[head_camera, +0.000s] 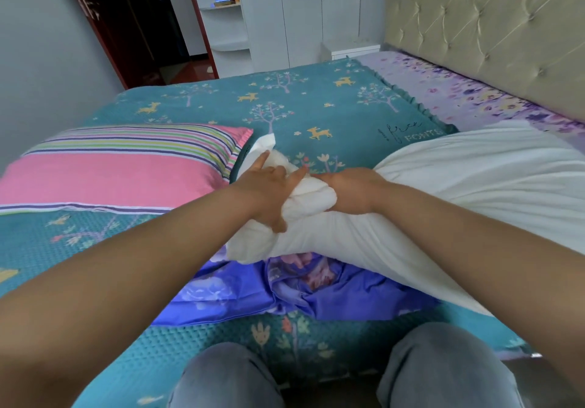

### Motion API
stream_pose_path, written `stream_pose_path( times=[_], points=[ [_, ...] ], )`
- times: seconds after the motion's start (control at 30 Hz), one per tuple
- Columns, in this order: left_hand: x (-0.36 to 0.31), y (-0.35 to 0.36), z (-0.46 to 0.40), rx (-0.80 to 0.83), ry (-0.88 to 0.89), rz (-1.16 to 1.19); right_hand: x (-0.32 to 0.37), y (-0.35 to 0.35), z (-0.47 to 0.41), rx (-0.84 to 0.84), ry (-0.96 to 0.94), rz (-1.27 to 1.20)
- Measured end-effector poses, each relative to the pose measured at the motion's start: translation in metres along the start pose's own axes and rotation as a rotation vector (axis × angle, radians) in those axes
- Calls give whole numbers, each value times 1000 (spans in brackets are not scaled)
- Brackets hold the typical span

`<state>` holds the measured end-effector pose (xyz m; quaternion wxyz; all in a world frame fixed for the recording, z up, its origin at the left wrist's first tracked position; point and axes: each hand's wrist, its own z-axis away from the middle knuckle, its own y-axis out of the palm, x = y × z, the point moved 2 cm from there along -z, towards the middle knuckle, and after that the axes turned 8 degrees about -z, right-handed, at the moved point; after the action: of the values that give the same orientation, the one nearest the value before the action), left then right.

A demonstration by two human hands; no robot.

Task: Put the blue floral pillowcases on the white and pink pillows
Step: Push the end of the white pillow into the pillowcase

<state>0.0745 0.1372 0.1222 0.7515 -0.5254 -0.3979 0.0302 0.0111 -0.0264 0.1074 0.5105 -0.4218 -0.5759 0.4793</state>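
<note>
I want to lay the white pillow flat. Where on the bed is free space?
Free: teal bedspread beyond both hands, between pink pillow and purple sheet. Crowded: near edge, where white pillow overlies blue floral pillowcase.

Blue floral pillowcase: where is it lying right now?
In the head view, the blue floral pillowcase lies crumpled on the teal bedspread at bottom centre, partly under the white pillow, near the person's knees.
</note>
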Motion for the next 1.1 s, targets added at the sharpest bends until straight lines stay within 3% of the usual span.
stream_pose_path(
  times=[0.17,0.4,0.57,0.67,0.9,1.1],
  points=[
    [-6,-31,-4,-231,-62,112,-15,-38,18,32,87,46],
    [-58,-2,-12,-38,-1,311,-27,14,42,208,171,-13],
    [-50,0,-17,-8,116,101,-13,22,37,296,114,-72],
    [-49,5,-24,10,163,102,-11,25,33,299,155,-117],
    [-52,19,-18,-232,85,274,-10,42,24,165,135,21],
    [-54,22,-3,-486,82,339,-21,48,32,123,179,-274]
  ],
)
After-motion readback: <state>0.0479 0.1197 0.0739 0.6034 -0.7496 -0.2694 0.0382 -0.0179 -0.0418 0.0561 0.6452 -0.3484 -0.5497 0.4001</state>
